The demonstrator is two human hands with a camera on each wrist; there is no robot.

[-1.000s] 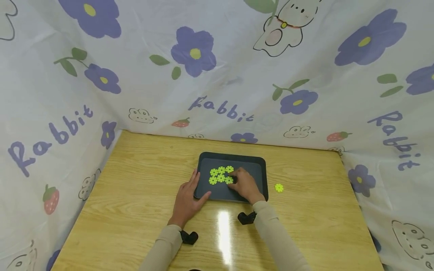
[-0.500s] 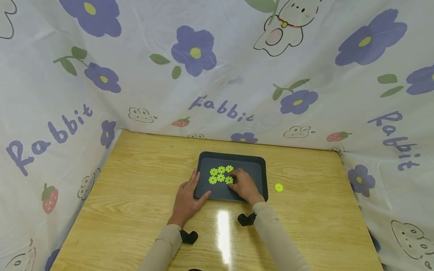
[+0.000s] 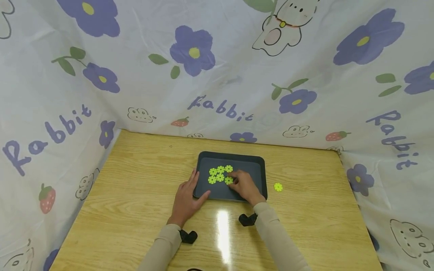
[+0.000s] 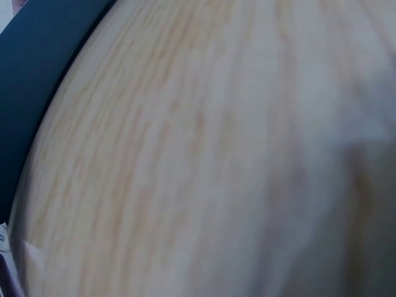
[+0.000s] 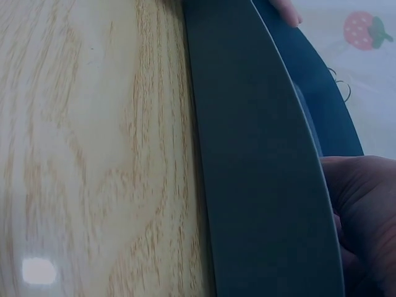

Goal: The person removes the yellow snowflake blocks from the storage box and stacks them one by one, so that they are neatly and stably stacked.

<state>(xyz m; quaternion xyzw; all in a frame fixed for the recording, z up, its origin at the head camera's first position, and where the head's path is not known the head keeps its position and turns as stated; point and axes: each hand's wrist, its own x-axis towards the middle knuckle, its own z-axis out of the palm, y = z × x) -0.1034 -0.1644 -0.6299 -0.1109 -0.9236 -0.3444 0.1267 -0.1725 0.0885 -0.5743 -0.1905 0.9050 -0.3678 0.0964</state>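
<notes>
Right hand [image 3: 245,186] pinching lime disc [image 3: 228,181], nudged slightly from neighbouring disc [image 3: 220,177], left hand [image 3: 186,199] splayed

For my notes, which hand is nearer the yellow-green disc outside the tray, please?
Right. The right hand is over the tray, left of the disc; the left hand, farther left.

tray [image 3: 253,165]: smooth, matt, perhaps plastic | table [image 3: 135,195]: glossy wood (grain showing)

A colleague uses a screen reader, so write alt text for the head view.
A person's right hand appears to pinch one of six visible yellow-green notched discs in a dark tray; the left hand rests at its left edge. Another disc lies on the wooden table, right of the tray.
</notes>
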